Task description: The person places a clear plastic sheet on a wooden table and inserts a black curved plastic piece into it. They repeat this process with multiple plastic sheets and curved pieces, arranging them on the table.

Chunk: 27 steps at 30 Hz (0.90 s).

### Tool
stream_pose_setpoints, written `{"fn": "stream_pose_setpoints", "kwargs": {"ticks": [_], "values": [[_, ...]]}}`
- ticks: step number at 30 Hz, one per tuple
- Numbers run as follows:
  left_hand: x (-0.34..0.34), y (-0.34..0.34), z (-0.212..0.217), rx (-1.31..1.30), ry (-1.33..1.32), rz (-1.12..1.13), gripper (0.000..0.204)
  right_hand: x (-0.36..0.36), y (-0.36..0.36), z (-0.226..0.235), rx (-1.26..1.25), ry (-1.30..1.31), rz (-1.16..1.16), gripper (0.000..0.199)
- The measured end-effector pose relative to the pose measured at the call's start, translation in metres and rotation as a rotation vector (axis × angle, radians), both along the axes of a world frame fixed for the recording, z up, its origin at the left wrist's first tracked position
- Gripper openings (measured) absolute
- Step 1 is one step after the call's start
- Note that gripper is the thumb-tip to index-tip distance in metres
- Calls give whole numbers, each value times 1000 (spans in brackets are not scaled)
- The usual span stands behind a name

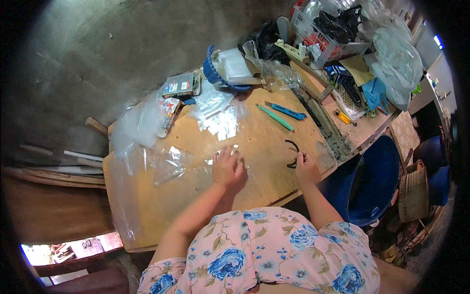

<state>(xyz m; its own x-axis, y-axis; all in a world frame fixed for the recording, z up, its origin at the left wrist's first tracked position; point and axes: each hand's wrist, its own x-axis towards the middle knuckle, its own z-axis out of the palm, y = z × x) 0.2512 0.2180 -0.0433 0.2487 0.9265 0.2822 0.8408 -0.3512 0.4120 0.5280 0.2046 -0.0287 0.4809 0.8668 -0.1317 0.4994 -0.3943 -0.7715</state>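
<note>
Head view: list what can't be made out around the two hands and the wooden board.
- Right hand: its fingertips cover the lower end of the black curved piece, so the grip is unclear.
- Left hand: lies on a clear plastic bag; anything under the palm is hidden.
- Board: its near edge is hidden by the person's floral sleeves.
- White crate: contents covered by black bags, too small to tell.
</note>
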Motion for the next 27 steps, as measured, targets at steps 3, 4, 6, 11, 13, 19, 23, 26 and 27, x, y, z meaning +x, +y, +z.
{"fn": "stream_pose_setpoints", "kwargs": {"ticks": [3, 4, 6, 11, 13, 19, 23, 26, 27], "values": [[-18, 55, -21, -17, -16, 172, 33, 0, 3, 11, -116, -103, 15, 26], [-23, 64, -23, -16, 71, 181, 33, -4, 3, 23, -153, -117, 8, 26], [-26, 82, -20, -8, 236, 195, 31, -2, 4, 26, -142, -96, 2, 26], [-31, 102, -15, 7, 246, 138, 16, 0, 5, 21, -125, -135, 40, 25], [-31, 106, -18, -12, 241, 161, 10, -1, 6, 20, -141, -157, 47, 25], [-36, 115, -11, 119, -244, 404, 7, 1, 7, 7, -98, -70, 31, 27], [-70, 98, 14, -361, -1354, 547, 23, -4, 7, 14, -170, -180, 34, 27], [-107, 52, 24, -610, -1365, 531, 28, -4, 4, -1, 29, -109, 26, 25], [-114, 35, 27, -676, -1388, 589, 27, -3, 4, -7, 54, -77, 28, 25]]}}
